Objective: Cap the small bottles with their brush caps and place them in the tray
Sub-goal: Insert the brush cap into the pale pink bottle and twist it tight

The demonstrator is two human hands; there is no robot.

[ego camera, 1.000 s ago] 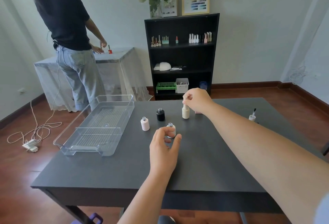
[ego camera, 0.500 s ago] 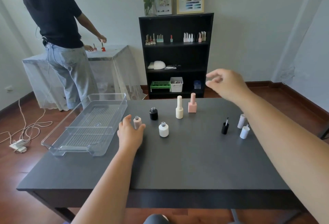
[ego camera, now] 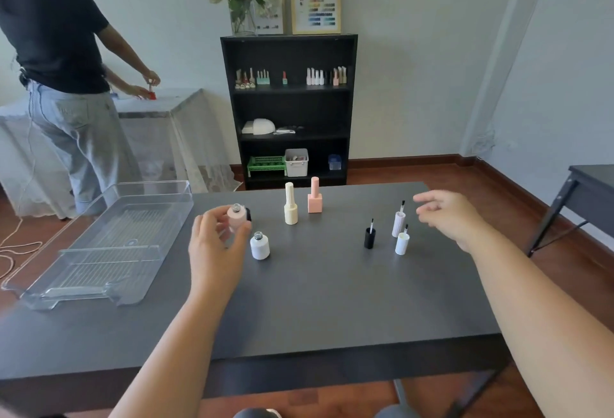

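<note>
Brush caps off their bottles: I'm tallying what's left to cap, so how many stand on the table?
3, all brush-up near the right hand: a black cap, a pale ribbed cap behind it, and a white cap in front of that. None appears hidden.

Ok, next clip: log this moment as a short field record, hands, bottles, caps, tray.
left hand: holds open pale pink bottle
right hand: open, near the caps
capped: cream bottle; pink bottle
uncapped: white bottle; black bottle, mostly hidden
brush caps, brushes up: black cap; pale ribbed cap; white cap
tray: holds no bottles
</note>
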